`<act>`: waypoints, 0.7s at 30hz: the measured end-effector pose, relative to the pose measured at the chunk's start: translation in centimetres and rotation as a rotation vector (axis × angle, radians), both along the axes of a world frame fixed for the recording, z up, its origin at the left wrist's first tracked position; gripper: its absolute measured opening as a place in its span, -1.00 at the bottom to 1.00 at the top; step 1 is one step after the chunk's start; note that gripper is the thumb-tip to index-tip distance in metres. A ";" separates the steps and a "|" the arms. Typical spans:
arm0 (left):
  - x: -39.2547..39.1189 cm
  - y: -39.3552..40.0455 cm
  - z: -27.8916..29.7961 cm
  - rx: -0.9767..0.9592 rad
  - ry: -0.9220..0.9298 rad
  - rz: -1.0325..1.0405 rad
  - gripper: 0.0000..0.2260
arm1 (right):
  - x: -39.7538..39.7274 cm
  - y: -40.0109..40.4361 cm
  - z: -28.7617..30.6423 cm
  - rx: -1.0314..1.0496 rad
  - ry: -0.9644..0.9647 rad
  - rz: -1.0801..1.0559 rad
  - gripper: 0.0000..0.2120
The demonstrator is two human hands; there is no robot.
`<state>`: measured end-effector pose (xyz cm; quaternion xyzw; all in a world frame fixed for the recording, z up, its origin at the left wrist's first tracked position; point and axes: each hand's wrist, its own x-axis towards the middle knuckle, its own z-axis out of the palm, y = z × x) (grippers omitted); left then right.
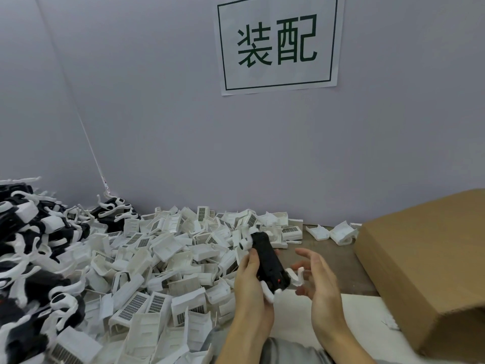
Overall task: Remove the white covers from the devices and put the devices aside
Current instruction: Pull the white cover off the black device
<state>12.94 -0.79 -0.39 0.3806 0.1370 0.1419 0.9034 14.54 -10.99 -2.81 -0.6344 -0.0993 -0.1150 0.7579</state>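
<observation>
A worker at an assembly bench holds a black device (269, 261) in the left hand (253, 282), fingers and thumb curled round its long body so that the far end tilts up and away toward the wall (157, 114). No white cover is seen on this device; only small white clip-like parts jut from its near and far ends. The right hand (319, 278) hovers just beside the device's near end, fingers spread and loosely bent, gripping nothing; whether a fingertip touches the white clip there cannot be told.

Removed white covers (162, 261) lie heaped across the middle of the table (315, 248), many showing a dark grille, the pile reaching back to the wall and spilling toward the near edge. At far left a separate mound of black devices with white arms (34, 245) rises higher; whether those are finished or waiting cannot be judged from here. A large cardboard box (425, 269) sits at right, its open side turned away from view. A printed sign with green characters (278, 43) hangs on the wall above.

The one-handed grip likely frees the other hand to strip parts or to pass the device on; the stripped unit looks ready to be set aside.
</observation>
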 end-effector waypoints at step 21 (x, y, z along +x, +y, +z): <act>0.2 -0.2 -0.8 0.170 -0.016 0.036 -0.67 | -0.3 0.2 0.0 -0.109 0.241 0.473 -0.77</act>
